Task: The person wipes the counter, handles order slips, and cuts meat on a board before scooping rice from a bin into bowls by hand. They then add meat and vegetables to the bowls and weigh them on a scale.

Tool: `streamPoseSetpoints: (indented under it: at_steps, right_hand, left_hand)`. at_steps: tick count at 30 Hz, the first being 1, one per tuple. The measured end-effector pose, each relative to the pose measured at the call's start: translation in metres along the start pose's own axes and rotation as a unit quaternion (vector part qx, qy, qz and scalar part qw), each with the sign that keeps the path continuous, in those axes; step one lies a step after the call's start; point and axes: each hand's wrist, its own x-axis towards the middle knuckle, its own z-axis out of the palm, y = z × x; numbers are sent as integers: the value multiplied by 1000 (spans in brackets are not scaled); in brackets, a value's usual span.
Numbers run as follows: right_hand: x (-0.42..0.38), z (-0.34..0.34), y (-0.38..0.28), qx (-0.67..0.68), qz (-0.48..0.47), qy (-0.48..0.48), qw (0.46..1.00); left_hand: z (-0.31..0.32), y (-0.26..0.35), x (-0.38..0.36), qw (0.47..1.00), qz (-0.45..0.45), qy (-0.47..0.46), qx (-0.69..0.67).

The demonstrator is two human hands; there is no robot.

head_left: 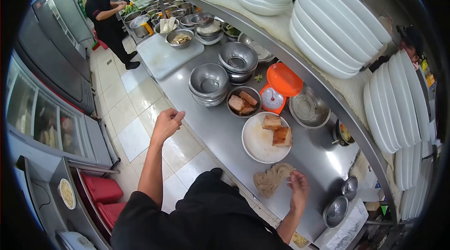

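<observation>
I see a wrinkly tan cloth point(272, 179) by the white plate point(254, 141), right hand point(298, 189) bent beside it, grip unclear, left hand point(167, 125) with fingers curled together.

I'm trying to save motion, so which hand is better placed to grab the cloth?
Probably your right hand: its fingers are at the edge of the cloth, though I can't tell whether they touch. Your left hand is farther off.
</observation>
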Motion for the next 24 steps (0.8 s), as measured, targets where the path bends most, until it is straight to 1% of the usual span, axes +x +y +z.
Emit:
streamPoseSetpoints:
  at_steps: [1,3,4,5,7,8,10,11,13,14,16,17,18,19,20,21,23,24]
  right_hand:
    - [2,4,-3,-5,-9,4,1000]
    - [11,11,-9,-12,-21,10,1000]
    - [16,13,-10,-16,-32,18,999]
    - [24,11,-8,-22,-30,9,999]
    - [42,24,-4,16,-40,-22,999]
    - [45,32,-3,20,-36,-22,999]
    - [52,47,-20,41,-60,-42,996]
    - [53,55,-29,40,-65,-36,996]
    - [60,80,-48,3,-82,-60,995]
    - [68,93,-55,4,-89,-58,994]
    - [82,126,-70,48,-105,-139,984]
    - [89,146,-82,48,-107,-142,983]
    - [95,168,-97,16,-107,-153,982]
    - [102,191,-107,-17,-103,-164,981]
    - [113,213,-114,20,-107,-204,973]
    - [124,240,-125,16,-104,-203,974]
    - [140,291,-149,4,-133,-239,962]
    - [150,313,-160,-8,-134,-266,955]
  left_hand:
    - [-6,-1,3,1000,-1,2,-2]
    - [-17,-8,2,999,-24,35,-22]
    - [-22,-14,3,999,-35,40,-11]
    - [-21,-21,-1,998,-43,46,-13]
    - [-29,-29,3,996,-52,30,-65]
    - [-33,-34,9,995,-70,16,-72]
    - [-38,-33,25,993,-81,14,-88]
    - [-40,-32,37,990,-92,13,-105]
    - [-46,-31,70,989,-86,-5,-124]
    - [-49,-32,90,985,-87,-10,-150]
    - [-56,-37,134,981,-86,-13,-176]
    - [-58,-39,161,975,-86,-15,-205]
    - [-60,-43,186,968,-90,-18,-233]
    - [-63,-50,210,968,-97,-16,-233]
    - [-65,-54,238,961,-103,-13,-257]
    - [-67,-54,267,953,-108,-11,-284]
    - [-71,-55,316,944,-112,-12,-309]
    - [-73,-56,339,938,-110,-10,-329]
